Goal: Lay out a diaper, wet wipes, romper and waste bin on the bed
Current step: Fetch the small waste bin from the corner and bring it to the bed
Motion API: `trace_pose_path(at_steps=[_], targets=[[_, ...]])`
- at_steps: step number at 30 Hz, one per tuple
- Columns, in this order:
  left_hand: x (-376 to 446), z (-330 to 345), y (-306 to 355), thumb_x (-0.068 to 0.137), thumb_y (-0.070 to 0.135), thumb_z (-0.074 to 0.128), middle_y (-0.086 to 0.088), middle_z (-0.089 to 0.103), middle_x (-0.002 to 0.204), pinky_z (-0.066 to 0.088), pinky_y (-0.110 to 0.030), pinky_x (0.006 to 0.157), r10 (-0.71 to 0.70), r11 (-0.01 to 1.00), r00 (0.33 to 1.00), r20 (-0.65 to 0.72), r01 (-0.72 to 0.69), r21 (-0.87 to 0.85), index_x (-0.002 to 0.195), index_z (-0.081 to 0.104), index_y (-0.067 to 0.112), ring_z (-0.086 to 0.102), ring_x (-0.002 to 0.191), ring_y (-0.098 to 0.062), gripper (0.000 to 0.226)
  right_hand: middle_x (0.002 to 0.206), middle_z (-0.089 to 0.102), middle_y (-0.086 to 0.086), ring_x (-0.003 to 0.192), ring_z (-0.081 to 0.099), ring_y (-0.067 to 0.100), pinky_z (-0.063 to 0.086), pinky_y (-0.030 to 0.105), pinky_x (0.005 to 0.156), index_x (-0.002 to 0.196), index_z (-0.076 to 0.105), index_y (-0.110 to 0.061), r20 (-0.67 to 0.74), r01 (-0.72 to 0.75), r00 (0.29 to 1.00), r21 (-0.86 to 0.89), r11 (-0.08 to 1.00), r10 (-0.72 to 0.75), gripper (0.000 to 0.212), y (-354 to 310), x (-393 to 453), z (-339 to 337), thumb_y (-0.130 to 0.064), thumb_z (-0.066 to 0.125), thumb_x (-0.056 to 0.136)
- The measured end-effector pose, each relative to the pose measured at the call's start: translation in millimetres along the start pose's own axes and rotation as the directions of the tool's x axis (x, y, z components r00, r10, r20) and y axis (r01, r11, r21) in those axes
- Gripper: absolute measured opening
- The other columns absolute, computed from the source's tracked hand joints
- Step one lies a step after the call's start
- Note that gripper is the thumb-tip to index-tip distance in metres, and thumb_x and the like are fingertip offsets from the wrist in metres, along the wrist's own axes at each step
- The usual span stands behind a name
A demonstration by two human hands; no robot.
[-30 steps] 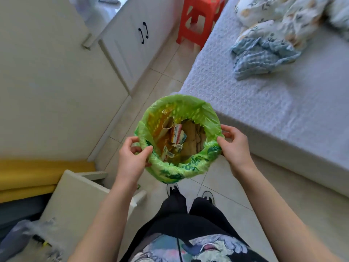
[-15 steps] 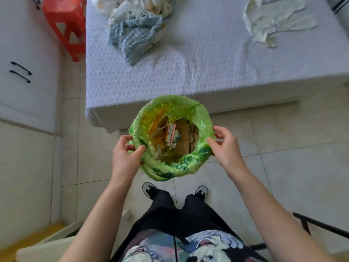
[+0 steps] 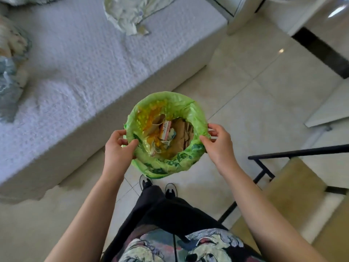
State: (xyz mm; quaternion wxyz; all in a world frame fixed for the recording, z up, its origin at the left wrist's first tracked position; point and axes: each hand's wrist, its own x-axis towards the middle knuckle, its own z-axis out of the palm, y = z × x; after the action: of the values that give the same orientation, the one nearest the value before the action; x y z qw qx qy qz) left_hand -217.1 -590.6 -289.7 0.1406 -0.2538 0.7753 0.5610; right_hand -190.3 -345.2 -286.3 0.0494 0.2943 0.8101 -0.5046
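Both hands clamp the waste bin [image 3: 167, 163] by opposite sides of its bag-lined rim: left hand [image 3: 118, 146], right hand [image 3: 220, 143], thumbs hooked inside, keeping it level so litter stays in. The bed [image 3: 79, 63] lies beyond the grip.

Premises: a bedroom in a private home. A low bed [image 3: 79, 69] with a white textured cover fills the far left of the view. Crumpled pale clothing [image 3: 132, 14] lies on it at the far edge, and bunched blue and patterned bedding [image 3: 9, 72] sits at the left edge. The floor [image 3: 255, 87] is laid with glossy cream tiles. A black metal frame [image 3: 294, 153] carrying a tan panel stands at the near right. Pale furniture with a dark band [image 3: 319, 52] occupies the far right. A small waste bin [image 3: 166, 167] with a green plastic liner holds household scraps and packaging.
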Motion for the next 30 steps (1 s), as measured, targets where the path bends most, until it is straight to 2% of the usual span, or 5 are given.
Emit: trace_pose_path(at_steps=[6,11,16,24,30], targets=[[31.7,83.2,51.6,0.089,0.015,0.065,-0.010,0.065,0.096,0.054,-0.027,0.059,0.049,0.993,0.986,0.161,-0.066,0.097,0.119,0.056,0.018,0.068,0.080,-0.018,0.032,0.103,0.057,-0.001,0.095,0.062,0.024,0.057,0.048,0.081,0.122,0.056,-0.016,-0.165,-0.096,0.981,0.064,0.993,0.105,0.036,17.3,42.9,-55.4,-0.012,0.066,0.088],[69.7,145.4,93.0,0.087,0.017,0.067,-0.015,0.063,0.098,0.058,-0.036,0.065,0.088,0.972,0.962,0.258,-0.140,0.188,0.118,0.055,0.019,0.068,0.081,-0.025,0.033,0.106,0.059,0.001,0.098,0.062,0.022,0.057,0.043,0.084,0.123,0.056,-0.016,-0.252,-0.168,0.947,0.140,0.976,0.199,0.036,18.4,89.1,-87.8,-0.011,0.065,0.088],[115.3,206.9,144.3,0.087,0.018,0.068,-0.018,0.063,0.098,0.058,-0.035,0.062,0.097,0.951,0.923,0.374,-0.197,0.240,0.116,0.056,0.019,0.068,0.079,-0.027,0.031,0.105,0.057,0.000,0.096,0.061,0.021,0.057,0.037,0.082,0.123,0.055,-0.017,-0.335,-0.223,0.898,0.213,0.951,0.285,0.036,9.3,145.5,-118.7,-0.011,0.064,0.089],[169.6,312.5,221.4,0.087,0.017,0.068,-0.015,0.064,0.095,0.058,-0.036,0.062,0.139,0.907,0.851,0.506,-0.314,0.279,0.110,0.055,0.021,0.069,0.075,-0.023,0.027,0.105,0.056,0.000,0.090,0.061,0.018,0.049,0.018,0.065,0.122,0.053,-0.017,-0.457,-0.220,0.816,0.321,0.921,0.354,0.034,1.3,231.7,-171.3,-0.010,0.062,0.090],[188.1,382.1,256.0,0.088,0.016,0.067,-0.014,0.062,0.092,0.059,-0.037,0.064,0.145,0.891,0.827,0.543,-0.348,0.292,0.115,0.054,0.017,0.067,0.072,-0.021,0.030,0.102,0.055,-0.003,0.088,0.059,0.017,0.050,0.022,0.069,0.123,0.055,-0.017,-0.492,-0.211,0.793,0.329,0.920,0.358,0.035,9.1,291.6,-216.7,-0.010,0.062,0.089]])
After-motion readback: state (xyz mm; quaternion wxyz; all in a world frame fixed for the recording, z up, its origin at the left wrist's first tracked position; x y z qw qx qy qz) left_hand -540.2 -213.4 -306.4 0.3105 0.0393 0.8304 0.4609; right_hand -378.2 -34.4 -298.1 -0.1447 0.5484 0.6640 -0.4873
